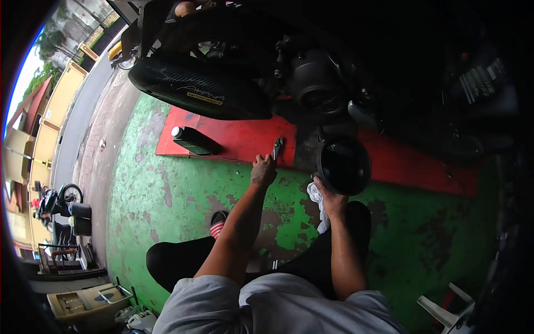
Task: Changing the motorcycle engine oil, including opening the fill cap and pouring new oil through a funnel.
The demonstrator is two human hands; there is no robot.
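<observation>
My left hand (263, 170) is closed around the handle of a metal wrench (277, 146), whose head points away from me over a red board (242, 133). My right hand (332, 198) grips the near rim of a round black pan (344, 165), tilted so that its dark inside shows. A crumpled white cloth (317, 201) hangs at that same hand, apparently held with the pan. Beyond both hands stands a motorcycle with a dark muffler (194, 83) and a round engine cover (315, 80). A black bottle with a white cap (194, 141) is on the board, left of the wrench.
Worn green floor (167, 195) surrounds the board. A white plastic stool (448, 309) is at the lower right, and a beige container (83, 300) at the lower left. Another motorcycle (64, 211) is parked by the street on the left. Deep shadow covers the upper right.
</observation>
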